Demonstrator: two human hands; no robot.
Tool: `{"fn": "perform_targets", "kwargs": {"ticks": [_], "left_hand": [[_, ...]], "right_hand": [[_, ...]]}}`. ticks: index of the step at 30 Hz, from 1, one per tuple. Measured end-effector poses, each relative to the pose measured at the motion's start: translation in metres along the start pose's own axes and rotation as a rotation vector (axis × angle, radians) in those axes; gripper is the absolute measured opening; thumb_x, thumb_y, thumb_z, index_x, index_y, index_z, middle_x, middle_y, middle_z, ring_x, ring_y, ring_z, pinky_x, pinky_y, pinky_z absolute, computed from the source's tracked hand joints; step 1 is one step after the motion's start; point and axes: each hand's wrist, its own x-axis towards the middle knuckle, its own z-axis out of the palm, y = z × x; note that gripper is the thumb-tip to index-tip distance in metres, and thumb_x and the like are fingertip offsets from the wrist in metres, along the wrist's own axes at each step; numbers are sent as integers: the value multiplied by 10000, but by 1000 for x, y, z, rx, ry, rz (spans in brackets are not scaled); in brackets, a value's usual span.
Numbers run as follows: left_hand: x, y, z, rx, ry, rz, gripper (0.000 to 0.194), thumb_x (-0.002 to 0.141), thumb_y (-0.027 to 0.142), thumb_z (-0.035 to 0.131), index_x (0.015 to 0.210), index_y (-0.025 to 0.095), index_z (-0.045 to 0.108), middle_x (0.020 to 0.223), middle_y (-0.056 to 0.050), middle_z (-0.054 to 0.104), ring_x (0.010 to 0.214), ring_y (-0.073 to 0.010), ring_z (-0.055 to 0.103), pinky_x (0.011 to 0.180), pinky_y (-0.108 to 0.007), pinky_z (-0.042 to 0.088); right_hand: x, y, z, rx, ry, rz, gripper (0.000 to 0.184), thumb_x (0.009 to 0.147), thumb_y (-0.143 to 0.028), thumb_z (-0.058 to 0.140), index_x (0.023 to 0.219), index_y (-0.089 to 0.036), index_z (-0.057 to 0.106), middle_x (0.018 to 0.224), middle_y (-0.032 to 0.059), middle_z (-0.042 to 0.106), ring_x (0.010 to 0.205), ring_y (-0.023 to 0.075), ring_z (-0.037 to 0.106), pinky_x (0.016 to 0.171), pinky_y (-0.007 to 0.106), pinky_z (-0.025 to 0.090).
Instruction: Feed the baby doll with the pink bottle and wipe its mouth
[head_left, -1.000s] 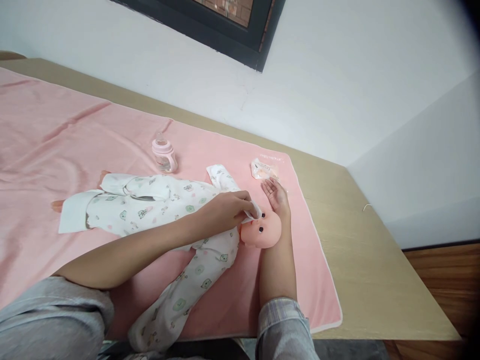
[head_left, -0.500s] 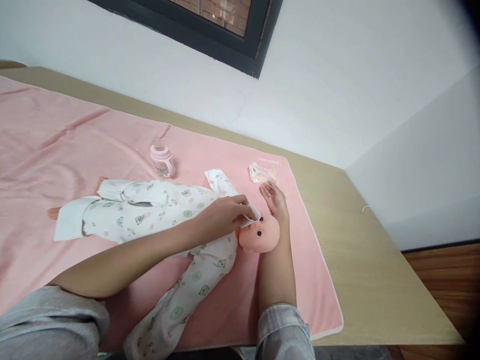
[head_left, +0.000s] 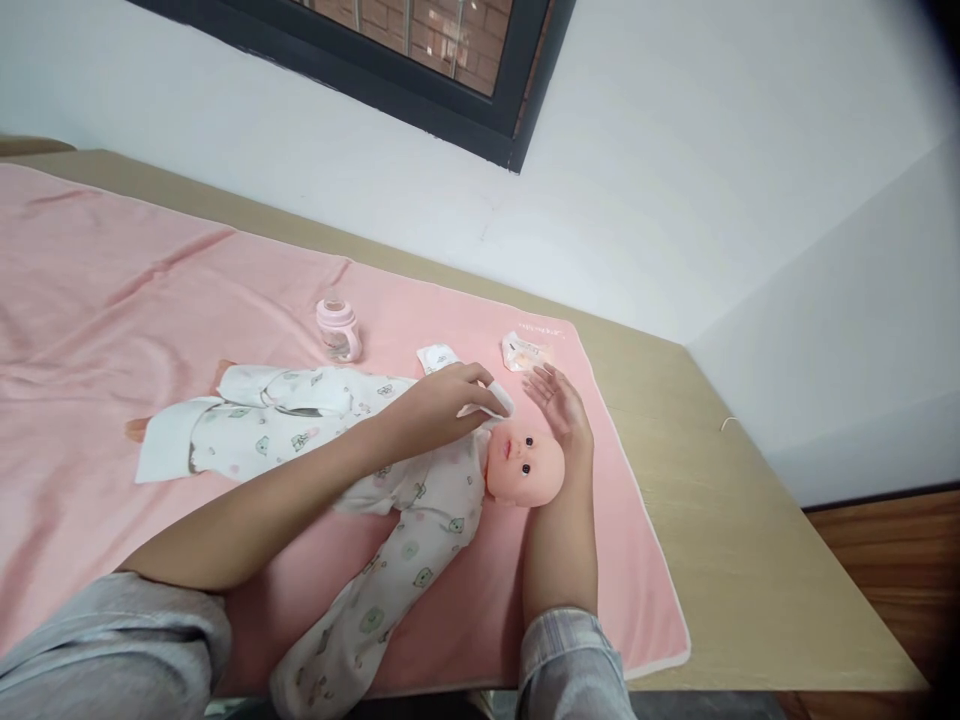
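A baby doll (head_left: 529, 470) lies on its back on a pink blanket (head_left: 172, 310), dressed in a white outfit (head_left: 382, 490) with green bear prints. The head rests against my right wrist and forearm. My right hand (head_left: 559, 402) is beyond the head, palm up and fingers spread, with nothing in it. Just above the doll's chin and cheek, my left hand (head_left: 454, 405) pinches a folded white wipe (head_left: 495, 398) between thumb and fingers. The wipe appears slightly apart from the face. My left forearm crosses over the doll's body.
A pink-lidded baby bottle (head_left: 339, 330) stands on the blanket beyond the doll's legs. A small crumpled plastic packet (head_left: 523, 352) lies near my right fingertips. The wooden table (head_left: 720, 560) extends to the right, with a white wall (head_left: 637, 180) and dark-framed window (head_left: 480, 115) behind.
My left hand has moved with the wipe off the doll's face, up and slightly left, uncovering the mouth. My right hand stays open beside the head. The whole view has shifted slightly.
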Motion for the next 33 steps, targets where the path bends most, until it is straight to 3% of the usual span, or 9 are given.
{"fn": "perform_targets", "kwargs": {"ticks": [4, 7, 9, 12, 16, 19, 26, 29, 33], "left_hand": [[-3, -9, -22, 51, 18, -28, 268, 926, 266, 505, 1048, 280, 744, 1271, -57, 568, 1134, -243, 540, 946, -377, 440], [-5, -13, -35, 68, 20, -42, 281, 940, 294, 487, 1068, 284, 738, 1331, -44, 541, 1192, -252, 508, 992, -394, 427], [-6, -15, -41, 76, 10, -67, 284, 939, 291, 486, 1073, 280, 736, 1366, -40, 518, 1197, -252, 510, 1000, -393, 427], [-9, -17, -48, 72, -14, -79, 293, 941, 298, 478, 1088, 282, 730, 1421, -36, 473, 1202, -250, 516, 986, -382, 441], [-13, -21, -54, 83, -14, -54, 298, 946, 311, 470, 1089, 287, 730, 1441, -23, 462, 1233, -251, 497, 1035, -390, 407], [-15, -22, -57, 105, -53, -38, 303, 943, 281, 462, 1079, 277, 733, 1430, -29, 476, 1250, -244, 485, 1064, -394, 375], [-17, -21, -63, 110, -103, 3, 303, 930, 250, 463, 1051, 276, 741, 1383, -22, 520, 1218, -231, 510, 1040, -357, 388], [-20, -25, -67, 89, -106, 4, 305, 940, 278, 460, 1072, 295, 734, 1378, -10, 528, 1210, -228, 515, 1020, -341, 396], [-28, -28, -78, 101, -10, -29, 307, 952, 324, 459, 1125, 315, 713, 1379, -7, 531, 1248, -241, 485, 1041, -366, 374]], "right_hand": [[-16, -31, -21, 31, 43, -125, 414, 712, -445, 785, 1043, -239, 646, 1241, 43, 607, 1078, 202, 617, 1002, 385, 506], [-39, -68, -17, -61, 28, -247, 299, 759, -450, 746, 968, -251, 667, 1251, 34, 606, 1107, 199, 606, 1041, 370, 467], [-59, -92, 4, -117, -15, -369, 217, 788, -436, 727, 903, -260, 673, 1225, 22, 617, 1095, 204, 608, 1050, 389, 456], [-90, -115, 58, -322, -103, -507, 159, 829, -398, 702, 834, -240, 685, 1184, 47, 630, 1143, 245, 579, 1066, 437, 436], [-118, -110, 124, -795, -359, -474, 88, 884, -304, 654, 915, -271, 730, 1260, 29, 603, 1295, 268, 456, 1148, 470, 325], [-120, -94, 145, -945, -397, -497, 156, 913, -245, 608, 953, -324, 736, 1263, -12, 602, 1340, 261, 399, 1193, 494, 228], [-111, -80, 145, -1099, -528, -569, 210, 926, -239, 579, 976, -363, 741, 1150, 0, 641, 1281, 278, 447, 1114, 503, 344], [-111, -79, 145, -1150, -509, -549, 187, 924, -272, 587, 979, -347, 749, 1028, 34, 660, 1103, 272, 556, 988, 469, 449], [-104, -84, 132, -1140, -429, -442, 147, 895, -313, 618, 918, -297, 762, 968, 44, 668, 920, 231, 618, 849, 393, 502]]}}
